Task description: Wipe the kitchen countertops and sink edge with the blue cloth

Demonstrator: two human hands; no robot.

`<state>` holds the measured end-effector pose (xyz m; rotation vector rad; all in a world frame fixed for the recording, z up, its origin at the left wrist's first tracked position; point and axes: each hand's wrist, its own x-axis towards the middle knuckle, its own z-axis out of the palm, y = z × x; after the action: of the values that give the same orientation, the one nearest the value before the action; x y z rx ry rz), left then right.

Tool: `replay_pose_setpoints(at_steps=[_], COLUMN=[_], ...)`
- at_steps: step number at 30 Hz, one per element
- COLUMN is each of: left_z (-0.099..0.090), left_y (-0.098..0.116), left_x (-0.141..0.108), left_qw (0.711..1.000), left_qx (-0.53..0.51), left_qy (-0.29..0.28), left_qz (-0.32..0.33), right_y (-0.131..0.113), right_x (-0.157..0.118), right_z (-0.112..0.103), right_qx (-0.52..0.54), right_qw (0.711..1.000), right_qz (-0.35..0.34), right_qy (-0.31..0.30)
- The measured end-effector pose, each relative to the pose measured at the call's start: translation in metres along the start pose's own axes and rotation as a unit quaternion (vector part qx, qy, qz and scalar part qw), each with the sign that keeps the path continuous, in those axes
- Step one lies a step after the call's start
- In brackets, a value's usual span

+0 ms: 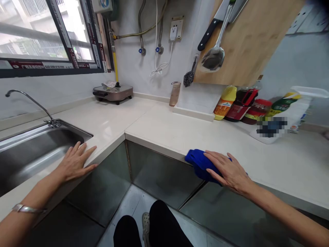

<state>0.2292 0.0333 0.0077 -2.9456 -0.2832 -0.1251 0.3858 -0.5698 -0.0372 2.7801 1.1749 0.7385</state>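
My right hand (227,169) lies over a bunched blue cloth (196,161) at the front edge of the white counter (164,127), gripping it with the palm down. Part of the cloth hangs below that edge, and my palm hides some of it. On the other side, my left hand (77,161) is spread with fingers apart and holds nothing. It is at the counter edge, beside the steel sink (46,137); whether it rests its weight there I cannot tell.
An electric pan (113,94) stands in the back corner, with a bottle (175,94) by the wall. Several bottles, including a yellow one (225,103), and a white spray bottle (295,109) line the right. A cutting board (246,44) hangs above them. A faucet (33,103) overhangs the sink.
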Motion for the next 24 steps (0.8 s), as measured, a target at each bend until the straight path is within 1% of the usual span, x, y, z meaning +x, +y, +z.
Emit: replay_pose_setpoints(at_steps=[3,5,7,10,13,16,20,24], left_z=[0.009,0.012,0.014,0.019,0.022,0.023,0.026,0.038], left_y=[-0.005,-0.005,-0.004,-0.005,-0.006,-0.005,-0.005,-0.012], left_x=[-0.008,-0.010,-0.011,-0.012,-0.012,-0.011,-0.011,-0.009], left_qw=[1.000,0.999,0.999,0.997,0.996,0.995,0.993,0.990], left_qx=[-0.005,-0.019,-0.042,-0.065,-0.070,-0.084,-0.101,-0.105], left_qy=[-0.026,-0.024,-0.006,0.032,0.043,0.055,0.057,0.087], left_qz=[-0.004,0.010,0.024,0.030,0.023,0.027,0.036,0.047], right_y=[0.014,0.020,0.022,0.015,-0.002,-0.022,-0.054,-0.099], right_x=[-0.035,-0.050,-0.054,-0.044,-0.017,0.019,0.075,0.143], right_z=[-0.002,-0.002,-0.001,0.003,0.006,0.009,0.013,0.020], right_qx=[-0.072,-0.116,-0.146,-0.161,-0.157,-0.139,-0.091,-0.030], right_qw=[0.996,0.992,0.988,0.986,0.987,0.989,0.993,0.995], right_qz=[-0.036,-0.045,-0.044,-0.027,-0.027,-0.050,-0.074,-0.085], right_qy=[0.025,0.034,0.037,0.043,0.033,0.012,-0.016,-0.038])
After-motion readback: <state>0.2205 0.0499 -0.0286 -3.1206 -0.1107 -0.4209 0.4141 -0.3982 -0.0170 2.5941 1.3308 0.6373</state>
